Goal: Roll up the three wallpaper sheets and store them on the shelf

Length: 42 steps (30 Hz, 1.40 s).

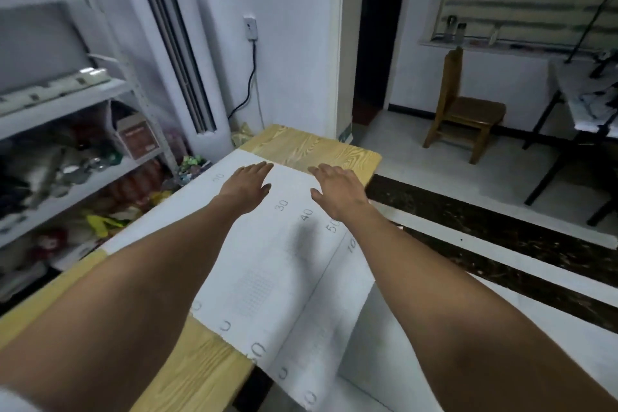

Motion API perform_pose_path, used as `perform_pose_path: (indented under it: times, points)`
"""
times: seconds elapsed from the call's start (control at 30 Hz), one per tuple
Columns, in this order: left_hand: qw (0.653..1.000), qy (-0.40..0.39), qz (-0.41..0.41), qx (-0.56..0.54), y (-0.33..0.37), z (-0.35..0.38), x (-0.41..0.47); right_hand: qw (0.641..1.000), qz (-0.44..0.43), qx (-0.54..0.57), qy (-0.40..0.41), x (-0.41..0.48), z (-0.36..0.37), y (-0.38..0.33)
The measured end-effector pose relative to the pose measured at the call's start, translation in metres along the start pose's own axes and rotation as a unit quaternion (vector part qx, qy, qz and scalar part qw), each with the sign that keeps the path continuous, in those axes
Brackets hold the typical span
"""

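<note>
A white wallpaper sheet [274, 264] lies flat, backing side up, on the light wooden table [314, 145]. It carries a printed grid and numbers, and its right and near parts hang over the table's edge. My left hand [247, 186] hovers over or rests on the sheet's far end, fingers spread, palm down. My right hand [337, 192] does the same just to the right, near the far edge. Neither hand holds anything. I cannot tell whether more sheets lie under this one. The grey metal shelf [67, 104] stands at the left.
The shelf is crowded with boxes, bags and a power strip [53, 85]. A small wooden chair [465, 110] stands at the far right, beside a dark-legged table [585, 94]. A cable [249, 84] hangs from a wall socket beyond the table. A dark doorway opens at the back.
</note>
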<state>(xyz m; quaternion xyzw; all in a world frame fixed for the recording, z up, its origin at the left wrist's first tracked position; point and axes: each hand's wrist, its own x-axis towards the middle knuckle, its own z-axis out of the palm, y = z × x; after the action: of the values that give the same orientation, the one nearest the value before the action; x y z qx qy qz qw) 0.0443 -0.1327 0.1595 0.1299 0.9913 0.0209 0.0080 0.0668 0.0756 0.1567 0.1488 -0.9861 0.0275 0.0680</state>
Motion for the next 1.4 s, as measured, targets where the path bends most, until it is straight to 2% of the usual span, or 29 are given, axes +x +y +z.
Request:
perform_pose_path:
  times: [0.2,0.33,0.5,0.67,1.1,1.4]
  points:
    - [0.996,0.003,-0.088,-0.006,0.026,0.017,-0.025,0.998,-0.066,0.017,-0.014,-0.003,0.01,0.042]
    - [0.988,-0.032,-0.15,-0.017,0.025,0.036,-0.048,0.988,-0.147,0.023,-0.03,0.003,0.026,0.025]
    - [0.977,-0.035,-0.208,-0.03,0.011,0.061,-0.058,0.975,-0.213,0.036,-0.045,0.027,0.049,0.001]
    - [0.964,-0.04,-0.256,-0.054,-0.014,0.099,-0.049,0.957,-0.28,0.0,-0.072,0.06,0.093,-0.016]
    - [0.923,-0.08,-0.343,-0.153,-0.042,0.191,-0.009,0.915,-0.365,-0.017,-0.172,0.138,0.195,-0.041]
    - [0.891,-0.106,-0.403,-0.181,-0.036,0.241,0.0,0.881,-0.428,0.004,-0.203,0.164,0.25,-0.057]
